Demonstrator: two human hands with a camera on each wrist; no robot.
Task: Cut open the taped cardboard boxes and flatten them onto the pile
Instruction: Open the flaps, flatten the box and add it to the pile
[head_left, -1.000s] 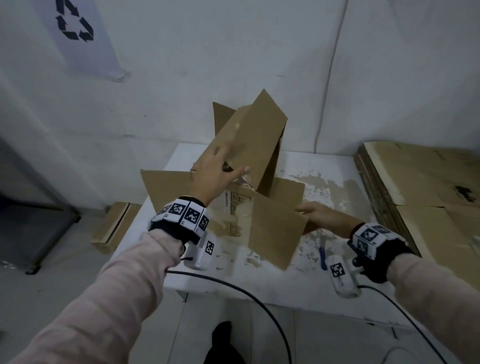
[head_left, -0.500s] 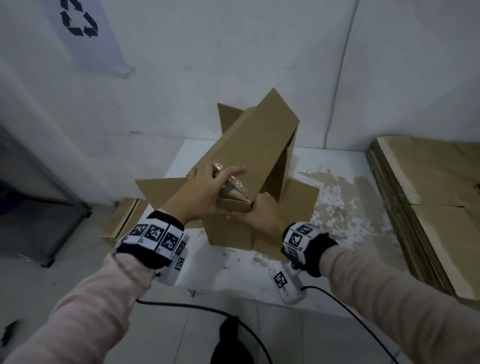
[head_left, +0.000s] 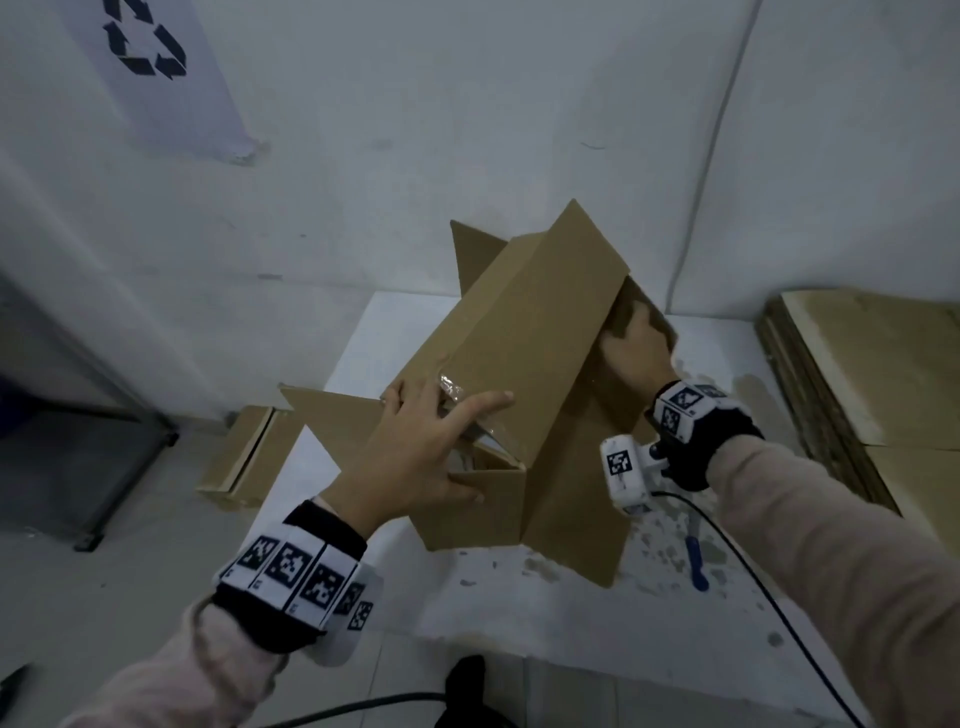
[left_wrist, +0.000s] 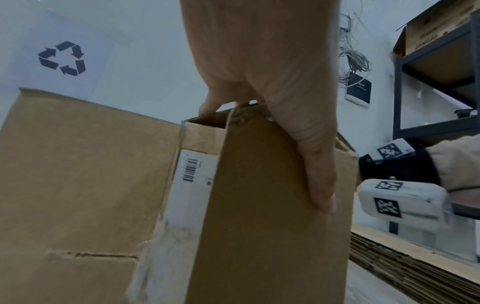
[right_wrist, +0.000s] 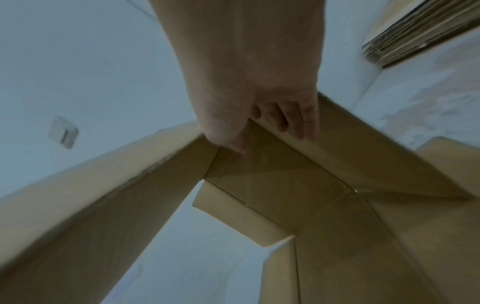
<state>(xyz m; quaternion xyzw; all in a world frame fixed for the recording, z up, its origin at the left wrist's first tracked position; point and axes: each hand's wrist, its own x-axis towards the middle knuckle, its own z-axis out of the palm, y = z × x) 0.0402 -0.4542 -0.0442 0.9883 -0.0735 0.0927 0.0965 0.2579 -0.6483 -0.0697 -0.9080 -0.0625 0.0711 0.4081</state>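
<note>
Here both hands' grip holds the box (head_left: 524, 358); pile (head_left: 883, 374) right, blue cutter (head_left: 696, 564) beside it.

I am reading a dark recycling symbol, three chasing arrows, on a white paper sheet (head_left: 156, 73) taped to the wall. A white shipping label (left_wrist: 193, 181) on the cardboard box (left_wrist: 78, 174) that I am holding is showing a barcode; its small print is too blurred to read. A carton on the metal shelf (left_wrist: 439, 26) is showing printed letters that I am making out as "JANGAN", not certain. Black-and-white square marker codes are showing on my wrist bands (head_left: 291, 571), no legible characters.
</note>
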